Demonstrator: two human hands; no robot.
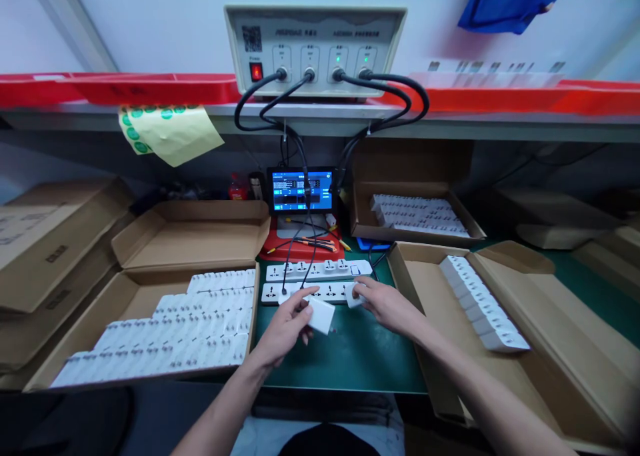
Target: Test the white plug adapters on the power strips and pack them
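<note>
Two bare hands are working at the lower middle of the frame, over a dark green mat (350, 356). Starting at the lower left, a shallow brown cardboard box (125, 303) is lying open with its flap folded back, and rows of small white plastic adapters (170, 336) are filling it in stepped lines. Just right of it, the left hand (283, 329) is reaching up from the bottom edge with the forearm slanting toward the centre; its fingers are closing around a white adapter block (320, 315), a smooth, boxy piece with rounded corners, held just above the mat and just below the power strips. Two long white power strips (320, 280) are lying side by side across the centre, their faces dotted with socket holes, and a thin black cable is plugging into the nearer one. The right hand (385, 303) is coming in from the lower right, palm down, its fingertips pinching a second small white plug (354, 296) at the right end of the nearer strip. Further right, another open cardboard box (550, 336) is holding a single diagonal row of white adapters (483, 303).
</note>
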